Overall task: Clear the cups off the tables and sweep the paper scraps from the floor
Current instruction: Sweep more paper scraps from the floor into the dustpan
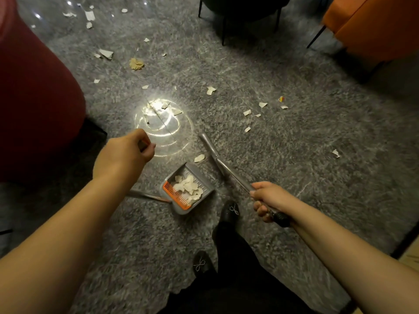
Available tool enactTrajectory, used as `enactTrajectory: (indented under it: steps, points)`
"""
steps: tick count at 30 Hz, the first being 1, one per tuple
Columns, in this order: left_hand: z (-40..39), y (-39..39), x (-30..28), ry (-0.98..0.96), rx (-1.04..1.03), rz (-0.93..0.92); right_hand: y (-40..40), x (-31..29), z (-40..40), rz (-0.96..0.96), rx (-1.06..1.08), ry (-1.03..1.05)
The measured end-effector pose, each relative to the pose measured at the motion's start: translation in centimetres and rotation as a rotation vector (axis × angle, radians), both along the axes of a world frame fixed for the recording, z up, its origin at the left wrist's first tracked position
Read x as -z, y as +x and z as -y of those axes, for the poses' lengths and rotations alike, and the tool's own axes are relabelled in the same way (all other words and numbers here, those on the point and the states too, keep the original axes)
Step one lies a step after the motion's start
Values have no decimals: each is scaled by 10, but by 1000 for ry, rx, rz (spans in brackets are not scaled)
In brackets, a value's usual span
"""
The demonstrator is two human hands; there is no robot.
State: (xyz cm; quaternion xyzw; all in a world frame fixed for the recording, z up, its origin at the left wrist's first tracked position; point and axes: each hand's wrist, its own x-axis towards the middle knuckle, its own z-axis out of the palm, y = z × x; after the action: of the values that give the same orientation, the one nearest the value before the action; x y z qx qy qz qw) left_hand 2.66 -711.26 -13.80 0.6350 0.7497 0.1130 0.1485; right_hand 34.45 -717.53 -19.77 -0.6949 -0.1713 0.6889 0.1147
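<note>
**Scraps gathered in the dustpan, many left on the floor**

A thin metal broom handle is gripped by the right hand, the fingers curled tightly round it near its black end cap. The handle runs away from the hand, up and to the left, to a blurred grey broom head on the floor just right of the dustpan. The left hand is held above the floor at centre left, its fingers curled in around something slim; what is held cannot be told for certain. A grey dustpan with an orange comb edge is set on the grey carpet between the hands, and a pile of white paper scraps lies inside it. One scrap lies just beyond the pan's far edge. More scraps are scattered far and right, with a crumpled tan wad among them. A dark red seat is seen at the left, an orange chair at the far right
</note>
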Motion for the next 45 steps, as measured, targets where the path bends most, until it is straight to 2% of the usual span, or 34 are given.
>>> enactTrajectory:
  steps: [8,16,24,26,30,32,37,45]
  points:
    - [-53,-26,14,-5,-77,-5,-14,19,-102,44,-69,-3]
    - [-121,-23,23,-32,82,-80,-22,40,-194,152,-354,-11]
    - [-148,-11,23,-48,93,-173,-41,38,-204,87,-552,-113]
    - [-152,-11,21,-52,82,-175,-41,35,-206,16,-532,-166]
    - [-158,-14,18,-63,58,-152,-29,28,-217,-142,-330,-270]
    - [-161,-13,15,-60,40,-126,-25,24,-220,-185,-300,-280]
    - [-182,-7,10,-44,66,-106,-20,12,-218,-144,-304,-213]
    - [-232,24,14,-42,163,28,5,-14,-237,-80,-89,-86]
